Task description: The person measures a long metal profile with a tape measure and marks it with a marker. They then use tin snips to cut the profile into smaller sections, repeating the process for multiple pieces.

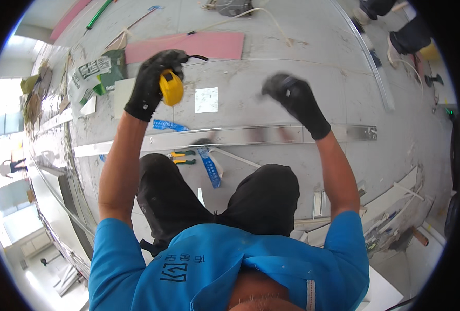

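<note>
My left hand (154,85), in a black glove, is closed around a yellow tape measure (171,88). A thin dark strip (197,57), perhaps a strap, sticks out past its fingers. Raised on the other side is my right hand (292,98), also black-gloved; its fingers are smeared by motion, and whether it holds anything is unclear. Below both hands, a long shiny metal channel (230,137) lies across the floor in front of my knees. Snips with green and yellow handles (183,157) rest between the channel and my left knee, beside a blue printed strip (209,167).
Beyond the channel lie a pink board (204,45), a small whitish square (206,99) and a green-and-white sack (92,78). Another long metal rail (367,57) runs along the right. A person's legs (411,39) are at the upper right. Scraps (390,217) lie at the lower right.
</note>
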`<state>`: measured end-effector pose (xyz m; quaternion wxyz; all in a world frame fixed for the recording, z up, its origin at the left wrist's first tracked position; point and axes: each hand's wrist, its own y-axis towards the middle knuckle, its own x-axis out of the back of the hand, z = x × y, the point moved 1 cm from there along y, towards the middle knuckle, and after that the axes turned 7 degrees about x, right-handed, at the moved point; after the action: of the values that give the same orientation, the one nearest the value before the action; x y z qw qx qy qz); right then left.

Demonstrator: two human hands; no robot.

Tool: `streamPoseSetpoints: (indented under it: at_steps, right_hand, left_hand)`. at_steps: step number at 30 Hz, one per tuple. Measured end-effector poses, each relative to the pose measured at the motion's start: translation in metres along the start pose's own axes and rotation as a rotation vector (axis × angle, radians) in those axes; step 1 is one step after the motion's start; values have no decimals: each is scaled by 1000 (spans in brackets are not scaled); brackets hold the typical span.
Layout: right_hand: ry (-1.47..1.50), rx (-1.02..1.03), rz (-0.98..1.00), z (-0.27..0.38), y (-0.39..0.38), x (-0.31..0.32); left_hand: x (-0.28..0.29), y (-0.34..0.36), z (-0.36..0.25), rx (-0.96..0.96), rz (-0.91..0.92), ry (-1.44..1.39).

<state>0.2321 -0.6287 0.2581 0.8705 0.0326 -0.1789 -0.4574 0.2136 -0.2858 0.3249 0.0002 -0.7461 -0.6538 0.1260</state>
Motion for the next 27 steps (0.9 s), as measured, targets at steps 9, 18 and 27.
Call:
streamPoseSetpoints:
  at_steps: [9, 18, 27]
  right_hand:
    - [590, 46, -101, 87, 91, -88]
    - [380, 79, 25, 105, 134, -163]
    - [463, -48, 150, 98, 170, -266]
  left_hand:
    - [26, -64, 6, 131, 32, -270]
    - [97, -94, 13, 139, 14, -314]
    - [180, -141, 28, 118, 15, -129]
